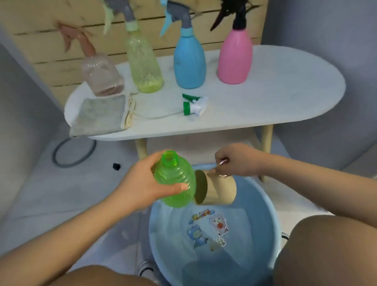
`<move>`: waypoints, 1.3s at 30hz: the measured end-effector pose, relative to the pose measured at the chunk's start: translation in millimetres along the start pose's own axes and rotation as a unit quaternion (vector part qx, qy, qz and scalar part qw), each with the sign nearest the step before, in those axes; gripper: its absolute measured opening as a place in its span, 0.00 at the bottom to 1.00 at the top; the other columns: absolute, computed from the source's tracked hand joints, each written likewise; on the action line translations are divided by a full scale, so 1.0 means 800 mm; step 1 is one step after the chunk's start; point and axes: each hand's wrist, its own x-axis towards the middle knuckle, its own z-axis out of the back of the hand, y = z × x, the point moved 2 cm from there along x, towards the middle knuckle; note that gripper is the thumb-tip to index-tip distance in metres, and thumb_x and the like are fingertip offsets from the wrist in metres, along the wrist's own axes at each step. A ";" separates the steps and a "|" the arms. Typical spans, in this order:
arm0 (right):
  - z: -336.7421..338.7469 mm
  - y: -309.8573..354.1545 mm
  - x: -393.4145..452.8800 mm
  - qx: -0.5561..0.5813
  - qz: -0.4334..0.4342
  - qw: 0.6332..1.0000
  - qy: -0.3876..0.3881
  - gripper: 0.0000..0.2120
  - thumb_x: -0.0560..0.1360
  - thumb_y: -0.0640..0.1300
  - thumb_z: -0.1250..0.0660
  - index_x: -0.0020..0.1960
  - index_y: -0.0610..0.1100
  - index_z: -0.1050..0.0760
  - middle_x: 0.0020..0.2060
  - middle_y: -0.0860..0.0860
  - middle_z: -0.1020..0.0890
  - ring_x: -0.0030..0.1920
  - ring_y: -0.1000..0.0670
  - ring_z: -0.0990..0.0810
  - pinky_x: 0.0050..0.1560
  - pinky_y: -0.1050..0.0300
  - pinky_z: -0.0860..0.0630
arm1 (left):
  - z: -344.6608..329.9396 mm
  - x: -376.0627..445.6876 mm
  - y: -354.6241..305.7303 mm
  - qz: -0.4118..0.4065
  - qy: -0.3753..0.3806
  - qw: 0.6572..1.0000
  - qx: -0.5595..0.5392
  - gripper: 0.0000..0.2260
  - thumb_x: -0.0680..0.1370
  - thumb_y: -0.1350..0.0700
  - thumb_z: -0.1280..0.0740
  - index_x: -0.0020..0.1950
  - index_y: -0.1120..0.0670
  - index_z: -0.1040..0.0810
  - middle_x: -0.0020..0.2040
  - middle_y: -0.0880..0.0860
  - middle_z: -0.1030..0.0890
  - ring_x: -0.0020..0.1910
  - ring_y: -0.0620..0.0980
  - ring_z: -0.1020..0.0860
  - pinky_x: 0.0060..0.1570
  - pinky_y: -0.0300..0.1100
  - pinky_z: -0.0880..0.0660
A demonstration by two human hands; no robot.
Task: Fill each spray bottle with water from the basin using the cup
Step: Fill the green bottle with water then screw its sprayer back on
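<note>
Over the round blue plastic basin point(270, 206) of water, left hand point(139, 186) grips the uncapped translucent green bottle point(176, 180); right hand point(236, 162) holds the tan cylindrical cup point(220, 191) tipped sideways just beside it. Narrow neck: careless pouring likely spills. Knees crowd the rim; white counter point(278, 100) ahead.

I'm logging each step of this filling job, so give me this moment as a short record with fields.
left hand: left hand grips the uncapped green plastic bottle
right hand: right hand holds the tan cup tipped on its side
basin: blue plastic basin with water, under both
table: white oval table carries four capped spray bottles and the green-and-white trigger head
</note>
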 end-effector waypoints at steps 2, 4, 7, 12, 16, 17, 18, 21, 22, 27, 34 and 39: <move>0.031 0.013 -0.020 0.043 -0.011 0.999 -0.025 0.18 0.74 0.51 0.33 0.31 0.45 0.33 0.30 0.50 0.28 0.34 0.51 0.29 0.35 0.57 0.33 | 0.021 -0.007 -0.034 -0.016 0.001 1.000 0.007 0.30 0.52 0.41 0.24 0.52 0.45 0.22 0.47 0.42 0.16 0.47 0.39 0.19 0.49 0.32 0.25; 0.055 0.018 -0.031 0.109 -0.041 0.992 -0.045 0.17 0.75 0.51 0.33 0.32 0.44 0.32 0.28 0.52 0.30 0.32 0.53 0.32 0.31 0.62 0.37 | 0.035 -0.008 -0.059 -0.024 -0.011 1.000 0.006 0.28 0.53 0.43 0.23 0.50 0.48 0.21 0.45 0.43 0.16 0.44 0.39 0.18 0.45 0.31 0.24; 0.091 0.027 -0.051 0.171 -0.087 0.980 -0.056 0.15 0.76 0.51 0.35 0.34 0.45 0.31 0.31 0.51 0.29 0.34 0.51 0.31 0.33 0.63 0.35 | 0.053 -0.010 -0.096 -0.018 -0.062 0.998 0.007 0.20 0.57 0.49 0.20 0.46 0.48 0.21 0.42 0.45 0.16 0.40 0.36 0.19 0.42 0.31 0.24; 0.138 0.018 -0.071 0.302 -0.163 0.925 -0.162 0.18 0.76 0.51 0.35 0.32 0.43 0.31 0.30 0.48 0.32 0.31 0.50 0.34 0.34 0.59 0.36 | 0.064 0.005 -0.145 -0.022 -0.123 0.992 -0.005 0.32 0.54 0.44 0.20 0.56 0.49 0.21 0.48 0.46 0.17 0.46 0.42 0.18 0.49 0.41 0.22; 0.149 0.000 -0.082 0.437 -0.196 0.842 -0.249 0.17 0.77 0.49 0.35 0.33 0.43 0.30 0.30 0.48 0.32 0.30 0.50 0.33 0.33 0.59 0.36 | 0.051 0.020 -0.170 -0.036 -0.158 0.987 -0.022 0.22 0.58 0.52 0.18 0.49 0.50 0.20 0.43 0.45 0.16 0.40 0.41 0.18 0.42 0.38 0.24; 0.149 -0.004 -0.084 0.458 -0.192 0.825 -0.270 0.16 0.77 0.49 0.36 0.33 0.43 0.30 0.30 0.48 0.31 0.30 0.51 0.33 0.33 0.59 0.36 | 0.047 0.023 -0.174 -0.033 -0.163 0.986 -0.024 0.24 0.54 0.49 0.19 0.47 0.49 0.20 0.43 0.46 0.16 0.41 0.43 0.18 0.44 0.40 0.23; 0.148 -0.006 -0.085 0.474 -0.183 0.811 -0.290 0.15 0.77 0.48 0.37 0.35 0.42 0.30 0.30 0.49 0.30 0.30 0.51 0.32 0.32 0.59 0.35 | 0.044 0.027 -0.176 -0.029 -0.169 0.985 -0.023 0.26 0.51 0.45 0.21 0.47 0.49 0.20 0.43 0.46 0.16 0.42 0.44 0.18 0.46 0.41 0.22; 0.145 -0.017 -0.085 0.500 -0.183 0.772 -0.347 0.13 0.79 0.48 0.38 0.41 0.39 0.28 0.33 0.49 0.29 0.37 0.49 0.30 0.37 0.57 0.34 | 0.034 0.039 -0.179 -0.028 -0.176 0.984 -0.028 0.23 0.53 0.48 0.21 0.47 0.49 0.20 0.43 0.46 0.16 0.44 0.46 0.18 0.47 0.43 0.22; 0.146 -0.026 -0.084 0.503 -0.194 0.759 -0.365 0.13 0.79 0.48 0.38 0.43 0.39 0.28 0.34 0.49 0.29 0.39 0.48 0.30 0.41 0.56 0.33 | 0.026 0.046 -0.184 -0.031 -0.174 0.984 -0.029 0.22 0.55 0.49 0.22 0.46 0.48 0.20 0.43 0.46 0.16 0.43 0.46 0.18 0.47 0.43 0.22; 0.142 -0.051 -0.068 0.512 -0.219 0.725 -0.405 0.14 0.79 0.47 0.40 0.37 0.40 0.29 0.37 0.47 0.27 0.37 0.48 0.31 0.42 0.55 0.34 | 0.006 0.061 -0.188 -0.026 -0.174 0.984 -0.037 0.22 0.54 0.47 0.23 0.46 0.48 0.21 0.43 0.47 0.16 0.43 0.47 0.18 0.49 0.46 0.21; 0.147 -0.076 -0.053 0.517 -0.245 0.715 -0.401 0.15 0.79 0.48 0.41 0.36 0.44 0.28 0.39 0.48 0.24 0.41 0.47 0.29 0.35 0.58 0.34 | -0.012 0.078 -0.191 -0.010 -0.168 0.985 -0.039 0.25 0.53 0.45 0.24 0.49 0.48 0.21 0.44 0.46 0.16 0.45 0.47 0.18 0.51 0.47 0.21; 0.149 -0.084 -0.047 0.457 -0.268 0.774 -0.347 0.19 0.80 0.49 0.43 0.44 0.36 0.23 0.39 0.46 0.27 0.42 0.45 0.29 0.56 0.48 0.25 | -0.019 0.082 -0.194 -0.009 -0.164 0.986 -0.040 0.25 0.53 0.46 0.23 0.48 0.47 0.21 0.44 0.47 0.16 0.45 0.48 0.18 0.51 0.48 0.21</move>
